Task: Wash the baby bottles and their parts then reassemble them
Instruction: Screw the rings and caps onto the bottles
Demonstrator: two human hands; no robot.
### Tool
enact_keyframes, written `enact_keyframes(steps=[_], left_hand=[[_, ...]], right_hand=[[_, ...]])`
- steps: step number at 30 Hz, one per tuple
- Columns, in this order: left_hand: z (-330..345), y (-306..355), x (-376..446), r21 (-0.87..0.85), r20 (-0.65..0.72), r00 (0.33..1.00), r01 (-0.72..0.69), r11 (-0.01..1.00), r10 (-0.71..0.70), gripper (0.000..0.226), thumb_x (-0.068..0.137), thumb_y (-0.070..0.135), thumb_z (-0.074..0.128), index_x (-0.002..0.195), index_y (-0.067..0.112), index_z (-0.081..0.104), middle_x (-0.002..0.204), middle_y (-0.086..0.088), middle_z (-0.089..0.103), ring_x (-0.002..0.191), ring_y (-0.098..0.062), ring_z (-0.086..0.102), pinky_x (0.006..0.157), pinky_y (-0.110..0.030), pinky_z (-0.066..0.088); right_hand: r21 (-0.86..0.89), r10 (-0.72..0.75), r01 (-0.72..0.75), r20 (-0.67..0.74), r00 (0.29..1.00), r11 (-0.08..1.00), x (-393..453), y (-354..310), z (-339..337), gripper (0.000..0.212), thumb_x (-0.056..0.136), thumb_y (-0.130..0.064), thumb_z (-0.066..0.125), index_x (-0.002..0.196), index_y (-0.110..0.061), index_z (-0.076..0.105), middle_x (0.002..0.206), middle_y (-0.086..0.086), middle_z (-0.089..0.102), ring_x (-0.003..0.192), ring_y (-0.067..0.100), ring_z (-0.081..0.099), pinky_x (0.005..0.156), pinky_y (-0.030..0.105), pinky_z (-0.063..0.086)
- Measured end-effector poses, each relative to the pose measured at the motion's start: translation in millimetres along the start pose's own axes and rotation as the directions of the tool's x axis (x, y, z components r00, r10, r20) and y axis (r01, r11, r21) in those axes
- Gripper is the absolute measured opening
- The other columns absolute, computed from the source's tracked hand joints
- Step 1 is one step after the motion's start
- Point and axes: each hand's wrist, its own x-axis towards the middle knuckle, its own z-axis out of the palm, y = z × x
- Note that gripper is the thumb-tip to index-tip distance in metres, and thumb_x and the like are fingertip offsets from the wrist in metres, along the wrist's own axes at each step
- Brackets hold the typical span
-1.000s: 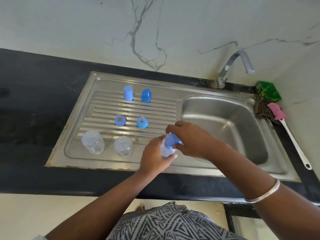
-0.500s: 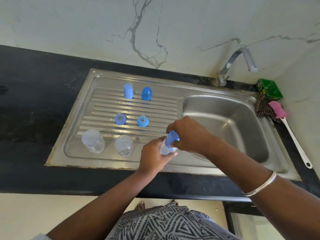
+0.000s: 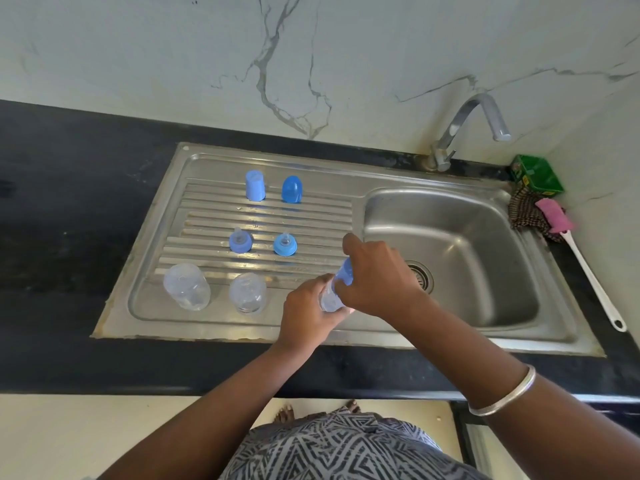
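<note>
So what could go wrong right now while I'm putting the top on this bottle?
The bottle is held over the sink rim; if the left hand slips, it could drop. The right hand hides the cap, so it might seat crooked.

Drainboard (image 3: 207, 216) is pretty packed: two caps at the back, two nipple rings in the middle, two clear bottles (image 3: 187, 287) up front, with narrow lanes between the rows. Both hands sit at the basin's left edge, blocking that side. Basin (image 3: 485, 258) itself is wide open, tap (image 3: 478, 123) overhanging the back.
</note>
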Motion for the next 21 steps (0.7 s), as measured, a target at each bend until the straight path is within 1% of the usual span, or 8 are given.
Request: enact_keyframes(steps=[3, 6, 8, 10, 11, 15, 17, 21], left_hand=[[0, 0, -1, -0.009, -0.006, 1.0, 0.012, 1.0, -0.012, 0.053, 0.066, 0.045, 0.086, 0.113, 0.026, 0.07, 0.096, 0.014, 0.072, 0.083, 0.0, 0.062, 0.08, -0.017, 0.051], [-1, 3, -1, -0.065, -0.01, 1.0, 0.019, 0.998, -0.02, 0.04, 0.068, 0.041, 0.085, 0.104, 0.035, 0.067, 0.098, 0.016, 0.072, 0.087, -0.001, 0.065, 0.078, -0.022, 0.053], [-1, 3, 2, -0.085, 0.011, 1.0, 0.028, 0.996, -0.027, 0.04, 0.072, 0.042, 0.082, 0.108, 0.036, 0.065, 0.098, 0.017, 0.07, 0.09, 0.0, 0.064, 0.077, -0.022, 0.052], [0, 4, 7, -0.118, 0.014, 0.997, 0.072, 0.99, -0.071, 0.04, 0.075, 0.042, 0.081, 0.111, 0.032, 0.065, 0.098, 0.018, 0.069, 0.094, 0.001, 0.063, 0.08, -0.019, 0.051], [-1, 5, 9, -0.136, 0.007, 0.995, 0.097, 0.986, -0.097, 0.038, 0.076, 0.041, 0.082, 0.109, 0.032, 0.065, 0.097, 0.019, 0.068, 0.096, 0.002, 0.063, 0.081, -0.017, 0.05], [3, 14, 21, -0.239, -0.014, 0.977, 0.202, 0.95, -0.212, 0.038, 0.075, 0.039, 0.084, 0.107, 0.03, 0.065, 0.099, 0.016, 0.071, 0.097, 0.001, 0.065, 0.086, -0.026, 0.054], [7, 18, 29, -0.251, -0.023, 0.974, 0.213, 0.944, -0.226, 0.045, 0.073, 0.046, 0.083, 0.111, 0.027, 0.067, 0.1, 0.013, 0.072, 0.096, -0.002, 0.067, 0.086, -0.032, 0.056], [9, 26, 42, -0.198, -0.072, 0.971, 0.209, 0.958, -0.227, 0.047, 0.073, 0.038, 0.086, 0.114, 0.027, 0.068, 0.098, 0.014, 0.073, 0.091, -0.001, 0.067, 0.08, -0.025, 0.055]], right_hand=[[0.056, 0.001, 0.001, -0.037, 0.999, 0.998, -1, 4, 5, 0.042, 0.084, -0.036, 0.068, 0.11, -0.014, 0.044, 0.081, 0.004, 0.056, 0.074, 0.028, 0.057, 0.058, 0.031, 0.042], [0.196, -0.048, 0.062, -0.075, 0.996, 0.979, -4, 20, 12, 0.066, 0.084, -0.057, 0.068, 0.134, -0.021, 0.045, 0.1, 0.0, 0.061, 0.086, 0.021, 0.061, 0.074, 0.034, 0.051], [0.52, -0.028, 0.064, -0.076, 0.997, 0.852, -9, 34, 17, 0.064, 0.088, -0.064, 0.056, 0.139, -0.026, 0.049, 0.107, -0.004, 0.063, 0.082, 0.015, 0.065, 0.074, 0.032, 0.051], [0.785, 0.075, -0.002, -0.056, 0.996, 0.619, -10, 51, 26, 0.05, 0.089, -0.05, 0.05, 0.132, -0.026, 0.058, 0.104, -0.002, 0.066, 0.078, 0.019, 0.069, 0.065, 0.035, 0.055], [0.823, 0.119, -0.033, -0.042, 0.992, 0.567, -7, 60, 33, 0.048, 0.084, -0.037, 0.051, 0.13, -0.025, 0.06, 0.103, 0.0, 0.066, 0.081, 0.023, 0.069, 0.064, 0.036, 0.057], [0.611, 0.009, -0.058, 0.083, 0.996, 0.79, 14, 86, 52, 0.077, 0.072, -0.015, 0.062, 0.145, -0.028, 0.044, 0.122, -0.004, 0.061, 0.098, 0.017, 0.065, 0.081, 0.025, 0.051], [0.58, -0.106, 0.026, 0.105, 0.989, 0.814, 25, 89, 57, 0.083, 0.076, -0.019, 0.073, 0.149, -0.033, 0.037, 0.127, -0.009, 0.06, 0.103, 0.008, 0.065, 0.085, 0.024, 0.053], [0.55, -0.225, 0.16, 0.051, 0.973, 0.819, 50, 93, 65, 0.067, 0.076, -0.026, 0.078, 0.137, -0.026, 0.051, 0.118, -0.01, 0.067, 0.1, 0.012, 0.068, 0.084, 0.032, 0.057]])
